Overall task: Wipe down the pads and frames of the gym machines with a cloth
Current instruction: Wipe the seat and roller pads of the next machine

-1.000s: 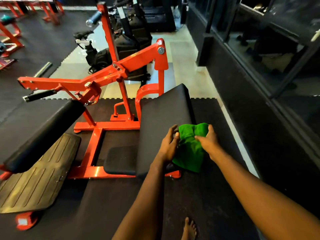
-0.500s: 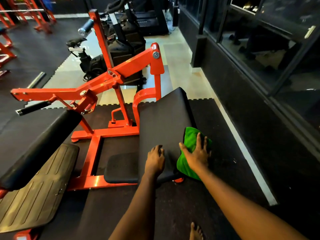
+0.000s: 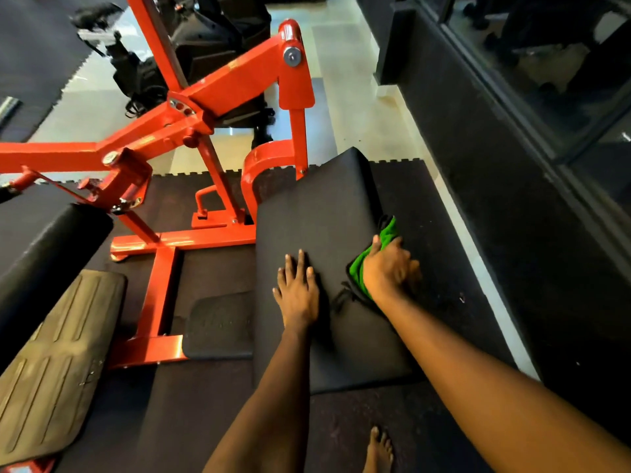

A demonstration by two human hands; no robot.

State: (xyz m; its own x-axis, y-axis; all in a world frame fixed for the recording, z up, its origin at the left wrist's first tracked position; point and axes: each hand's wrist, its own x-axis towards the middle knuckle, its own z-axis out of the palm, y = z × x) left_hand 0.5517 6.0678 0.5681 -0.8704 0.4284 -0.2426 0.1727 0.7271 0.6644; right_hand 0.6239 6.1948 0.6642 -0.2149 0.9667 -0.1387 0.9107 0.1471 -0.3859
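Our left hand (image 3: 297, 292) lies flat on the pad (image 3: 317, 213); our right hand (image 3: 390, 268) grips the cloth (image 3: 358, 273) against the pad's right edge. The frame (image 3: 218, 97) rises left of and behind the pad, with a seat (image 3: 218, 326) just left of it and a footplate (image 3: 51, 363) farther left. A bike (image 3: 205, 32) stands behind the frame. Our foot (image 3: 379, 452) rests on the mat (image 3: 205, 404) before the pad. A glass wall (image 3: 546, 80) runs along the right.
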